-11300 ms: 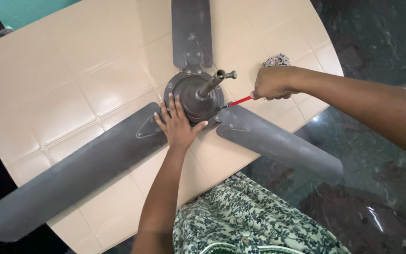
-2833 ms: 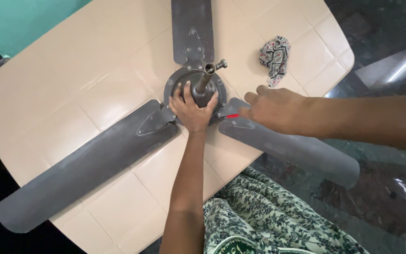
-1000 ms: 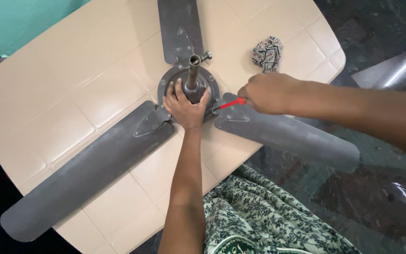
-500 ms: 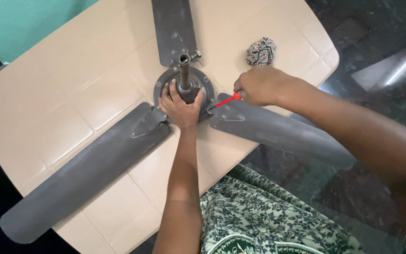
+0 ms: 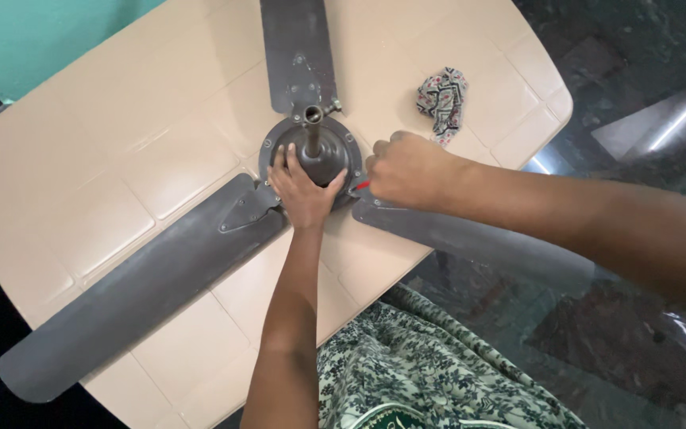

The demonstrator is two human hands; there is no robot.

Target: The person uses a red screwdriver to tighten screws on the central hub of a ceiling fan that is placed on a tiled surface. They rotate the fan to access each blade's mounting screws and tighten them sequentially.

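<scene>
Left hand [image 5: 305, 191] flat on the fan hub [image 5: 315, 151], right hand [image 5: 406, 169] beside the hub, fisted around a red-handled tool [image 5: 361, 186].

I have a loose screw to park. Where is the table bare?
Bare table lies between the far blade and the left blade. Crowded: the hub, where the left hand and right hand work, near the rag.

Cream tiled-pattern table [image 5: 105, 191], grey three-bladed ceiling fan [image 5: 160, 278] lying flat on it, crumpled patterned cloth [image 5: 442, 91] near its far corner
</scene>
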